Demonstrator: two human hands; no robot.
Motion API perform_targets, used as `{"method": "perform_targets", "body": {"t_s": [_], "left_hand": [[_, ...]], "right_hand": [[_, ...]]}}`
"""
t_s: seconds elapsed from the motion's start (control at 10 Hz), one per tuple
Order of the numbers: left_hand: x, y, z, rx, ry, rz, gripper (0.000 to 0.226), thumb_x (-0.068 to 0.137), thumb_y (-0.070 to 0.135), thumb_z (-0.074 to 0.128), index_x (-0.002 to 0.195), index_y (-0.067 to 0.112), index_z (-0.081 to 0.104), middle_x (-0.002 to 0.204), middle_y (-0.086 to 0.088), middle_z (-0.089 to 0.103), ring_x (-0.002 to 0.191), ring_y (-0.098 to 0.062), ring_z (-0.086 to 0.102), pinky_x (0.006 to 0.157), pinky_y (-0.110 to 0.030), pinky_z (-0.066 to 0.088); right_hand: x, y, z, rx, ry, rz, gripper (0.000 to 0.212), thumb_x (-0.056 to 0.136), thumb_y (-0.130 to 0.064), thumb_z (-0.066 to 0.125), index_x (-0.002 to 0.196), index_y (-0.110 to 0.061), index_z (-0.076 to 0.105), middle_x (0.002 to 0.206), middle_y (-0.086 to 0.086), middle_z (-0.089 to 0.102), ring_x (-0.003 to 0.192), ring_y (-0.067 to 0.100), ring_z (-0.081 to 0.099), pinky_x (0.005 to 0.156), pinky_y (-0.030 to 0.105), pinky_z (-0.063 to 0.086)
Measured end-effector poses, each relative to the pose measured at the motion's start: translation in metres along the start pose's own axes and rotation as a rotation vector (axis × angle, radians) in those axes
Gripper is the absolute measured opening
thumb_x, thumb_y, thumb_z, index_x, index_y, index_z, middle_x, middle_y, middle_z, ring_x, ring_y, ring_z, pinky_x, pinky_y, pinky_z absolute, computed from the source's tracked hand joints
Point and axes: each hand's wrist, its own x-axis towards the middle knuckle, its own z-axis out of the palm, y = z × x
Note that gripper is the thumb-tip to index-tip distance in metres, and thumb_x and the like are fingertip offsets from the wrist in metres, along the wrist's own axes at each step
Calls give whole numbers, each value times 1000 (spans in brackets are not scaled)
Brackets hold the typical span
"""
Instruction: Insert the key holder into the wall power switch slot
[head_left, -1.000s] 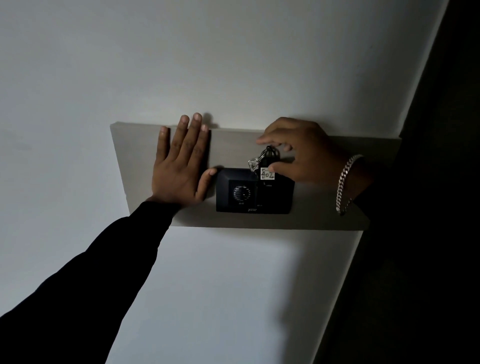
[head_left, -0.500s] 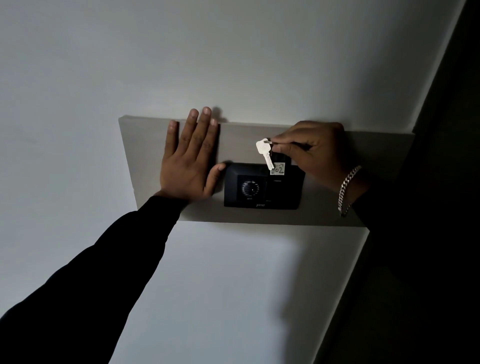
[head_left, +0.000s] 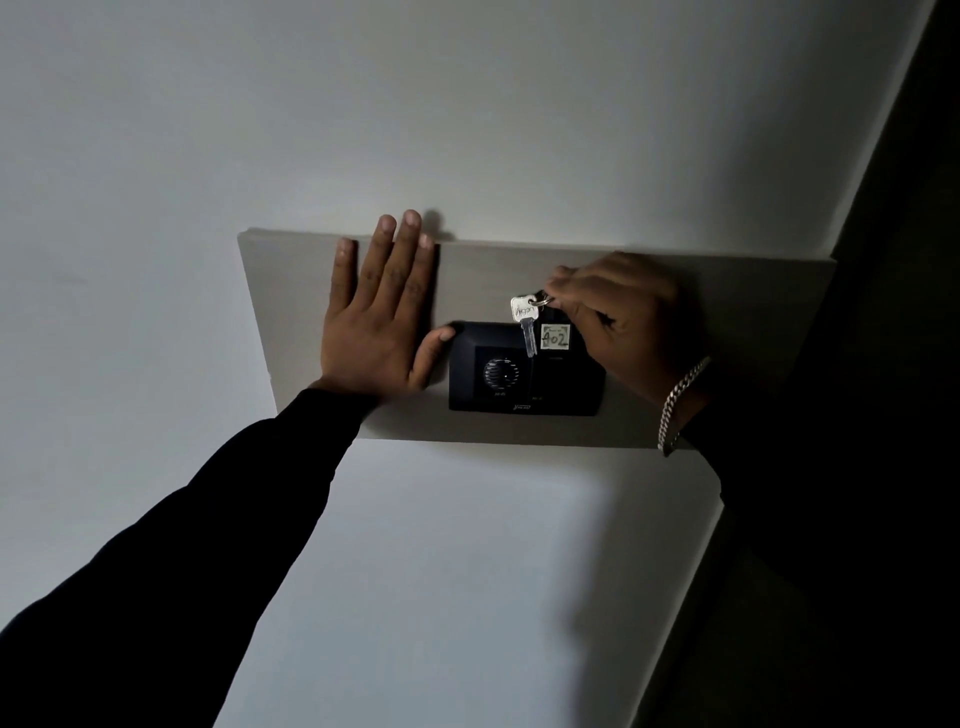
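Observation:
A black wall power switch unit (head_left: 524, 384) with a round dial on its left half is mounted on a pale grey panel (head_left: 488, 270). The black key holder (head_left: 556, 338), bearing a paper label "402", stands upright at the top right of the unit, its lower end at or in the slot. A silver key (head_left: 525, 325) hangs from its ring over the unit. My right hand (head_left: 618, 317) pinches the holder's top by the ring. My left hand (head_left: 382, 317) lies flat on the panel, thumb touching the unit's left edge.
The panel sits on a plain white wall (head_left: 311, 114). A dark edge, perhaps a door or corner (head_left: 883, 364), runs down the right side. A silver chain bracelet (head_left: 675, 405) is on my right wrist. The room is dim.
The key, first bunched under my right hand, swung out and now hangs straight down. My right hand shifted onto the holder's top, and the label sits lower against the unit. The left hand stayed flat.

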Motion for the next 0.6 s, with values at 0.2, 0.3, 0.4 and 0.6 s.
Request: {"method": "perform_targets", "body": {"t_s": [0.2,0.3,0.4,0.6], "left_hand": [[1,1,-4,39,-52,-10,79,98,58,26,158,7,15,167,-12,8,158,-27,4,129,-48,-1],[3,2,-9,12,-127,-20,79,99,59,23,158,7,12,167,-12,6,158,-26,1,129,-48,0],[6,1,-20,-61,-189,-44,78,99,58,22,158,7,13,168,-14,11,158,-28,3,128,-53,7],[61,-10,-49,-224,-221,-47,76,99,52,24,156,3,20,167,-16,17,157,-31,9,128,-55,13]], "right_hand": [[-11,-4,3,15,-2,42,13,90,-7,62,91,-3,74,89,12,76,79,27,69,72,40,56],[-8,-9,-2,20,-53,71,12,89,-5,61,93,-3,73,93,12,76,85,26,69,77,39,56],[-6,-15,-10,35,-130,134,21,84,-2,62,103,-5,71,104,12,74,98,24,68,89,37,56],[32,-38,-52,44,-33,215,34,81,-8,65,115,-11,65,120,7,68,111,18,63,100,33,50]]}}
